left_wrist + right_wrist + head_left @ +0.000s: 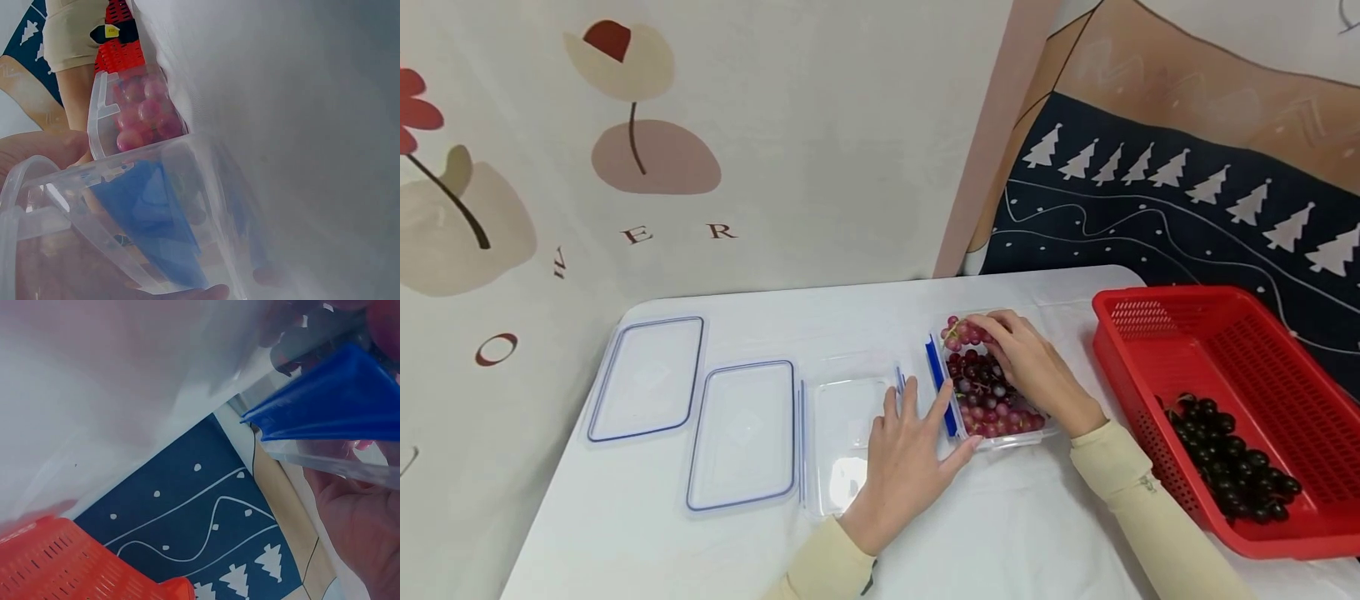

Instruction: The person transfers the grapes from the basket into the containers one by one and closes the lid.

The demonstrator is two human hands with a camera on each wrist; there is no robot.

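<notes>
A transparent plastic box with a blue side flap holds dark red grapes in the middle and pink grapes at the near end. Over its far end my right hand pinches a small bunch of pink grapes; its fingertips are partly hidden. My left hand has its fingers spread, thumb and forefinger at the box's left near corner. Beneath that hand lies a second transparent box. In the left wrist view, pink grapes show through the box wall.
Two transparent lids with blue seals, one at the far left and one beside it, lie on the white table. At the right stands a red basket with black grapes in it. A printed curtain hangs behind.
</notes>
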